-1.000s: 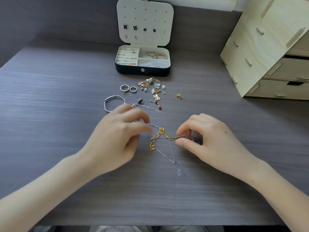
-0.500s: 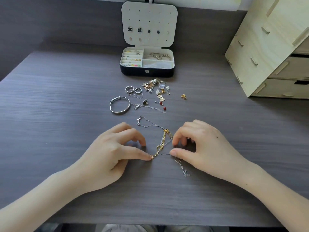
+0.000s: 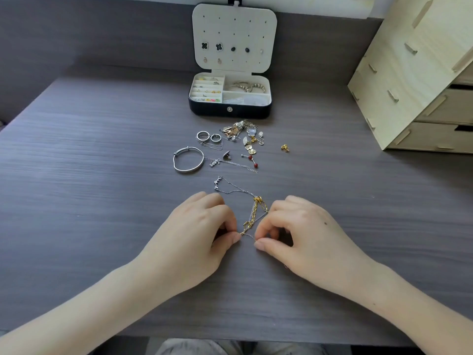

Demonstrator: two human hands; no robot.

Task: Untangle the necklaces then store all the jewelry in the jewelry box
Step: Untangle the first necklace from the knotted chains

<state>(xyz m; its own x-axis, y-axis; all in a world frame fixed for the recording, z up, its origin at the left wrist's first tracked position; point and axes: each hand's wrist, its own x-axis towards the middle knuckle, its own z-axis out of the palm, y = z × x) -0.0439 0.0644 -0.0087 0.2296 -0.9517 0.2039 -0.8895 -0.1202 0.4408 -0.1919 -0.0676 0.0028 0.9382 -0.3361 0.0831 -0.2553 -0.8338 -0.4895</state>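
Note:
A gold link necklace (image 3: 256, 213) lies tangled with a thin silver chain (image 3: 231, 189) on the grey table, between my hands. My left hand (image 3: 197, 231) pinches the near end of the tangle with thumb and forefinger. My right hand (image 3: 299, 234) pinches the silver chain just right of that. The black jewelry box (image 3: 229, 110) stands open at the back, earrings pinned in its lid, rings and bracelets in its compartments. Loose between box and hands lie a silver bangle (image 3: 188, 159), two rings (image 3: 208, 137), a pile of pendants and chains (image 3: 242, 133), red-bead studs (image 3: 252, 160) and a gold earring (image 3: 285, 148).
A pale wooden drawer unit (image 3: 414, 80) stands at the back right. A padded grey wall runs behind the table (image 3: 89, 201). The table's front edge is just below my forearms.
My hands came nearer to each other and toward me, both now pinching the tangle's near end. The silver chain's tail by my right hand is hidden now.

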